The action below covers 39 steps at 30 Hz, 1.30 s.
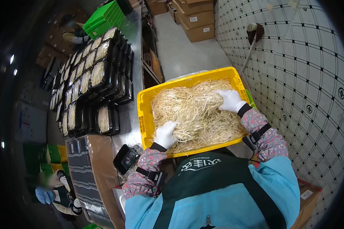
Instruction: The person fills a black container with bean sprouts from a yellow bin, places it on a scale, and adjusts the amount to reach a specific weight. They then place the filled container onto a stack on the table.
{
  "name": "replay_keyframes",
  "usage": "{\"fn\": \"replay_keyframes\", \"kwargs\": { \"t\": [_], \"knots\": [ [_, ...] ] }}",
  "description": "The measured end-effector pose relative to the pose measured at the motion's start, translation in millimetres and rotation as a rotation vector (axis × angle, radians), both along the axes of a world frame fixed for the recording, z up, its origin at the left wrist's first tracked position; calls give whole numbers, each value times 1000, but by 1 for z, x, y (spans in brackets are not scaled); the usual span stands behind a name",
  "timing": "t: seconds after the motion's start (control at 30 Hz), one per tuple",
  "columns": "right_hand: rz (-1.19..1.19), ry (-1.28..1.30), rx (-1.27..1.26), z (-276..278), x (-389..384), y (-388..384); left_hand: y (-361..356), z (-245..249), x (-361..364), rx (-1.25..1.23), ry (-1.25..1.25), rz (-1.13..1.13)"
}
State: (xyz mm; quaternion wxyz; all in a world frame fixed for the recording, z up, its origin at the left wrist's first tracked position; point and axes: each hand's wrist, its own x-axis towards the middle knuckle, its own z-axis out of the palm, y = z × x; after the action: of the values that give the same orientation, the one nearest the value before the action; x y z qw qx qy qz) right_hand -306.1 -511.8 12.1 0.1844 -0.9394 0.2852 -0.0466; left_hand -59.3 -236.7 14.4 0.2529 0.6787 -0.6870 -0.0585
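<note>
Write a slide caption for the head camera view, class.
White-gloved left hand and right hand touch pale sprout-like strands in a yellow crate beside stacks of filled black trays.

1. The white-gloved left hand (pixel 166 134) sits just left of the frame's centre, its fingers (pixel 173 125) bent inward toward the upper right.
2. The right hand (pixel 231 100), also white-gloved, is right of centre and higher in the frame, fingers reaching leftward.
3. The two hands stand well apart; how tightly either closes cannot be told.
4. The left forearm (pixel 144 160) slants up and rightward from the lower middle of the frame.
5. The right forearm (pixel 273 143) angles up and leftward from the lower right, its elbow bent.
</note>
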Motion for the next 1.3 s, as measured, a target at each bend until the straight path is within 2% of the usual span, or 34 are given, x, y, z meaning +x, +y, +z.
{"fn": "replay_keyframes", "kwargs": {
  "t": [0.07, 0.17, 0.23, 0.27, 0.33, 0.43, 0.5, 0.53, 0.63, 0.67, 0.77, 0.8, 0.9, 1.0, 1.1, 1.17, 1.23, 1.3],
  "knots": [
    [-49, 95, 27, 28, 13, 5, -5, 8, -10, 65, -85, -79],
    [53, 157, 25, 8, 35, 20, -29, 21, -40, 213, -250, -243],
    [149, 224, -61, -12, 41, 35, -50, 30, -43, 589, -48, -309],
    [145, 317, -29, -15, 40, 41, -58, 30, -41, 501, 27, -274],
    [98, 205, -57, -13, 28, 45, -74, 29, -36, 328, 182, -205],
    [24, 194, -2, 2, 3, 42, -105, 14, -29, 228, -72, -187],
    [-23, 244, 27, 5, -11, 44, -125, -6, -31, 350, -77, -155],
    [-29, 263, -57, -2, -14, 47, -134, -18, -31, 414, -83, -141],
    [-42, 173, 17, -19, -14, 41, -154, -51, -37, 540, 190, -72],
    [-88, 154, -3, -20, -12, 39, -157, -57, -41, 515, 190, 7],
    [-96, 58, 24, -42, -20, 27, -159, -44, -49, 693, 90, 101],
    [-83, -25, -62, -38, -24, 28, -151, -40, -51, 566, 79, 84],
    [-32, 43, -23, -25, -27, 21, -138, -23, -52, 602, 50, 27],
    [26, 4, -30, -19, -31, 9, -115, -12, -42, 522, 22, -16],
    [-138, -61, 30, -8, -45, -12, -88, -12, -24, 394, 17, -76],
    [-207, -31, 64, 6, -38, -20, -82, -19, -18, 331, -3, -225],
    [-232, -12, 66, 17, -13, -18, -91, -9, -33, 396, -153, -339],
    [-141, 74, 104, 5, 13, -7, -99, 6, -44, 438, -228, -437]
  ]
}}
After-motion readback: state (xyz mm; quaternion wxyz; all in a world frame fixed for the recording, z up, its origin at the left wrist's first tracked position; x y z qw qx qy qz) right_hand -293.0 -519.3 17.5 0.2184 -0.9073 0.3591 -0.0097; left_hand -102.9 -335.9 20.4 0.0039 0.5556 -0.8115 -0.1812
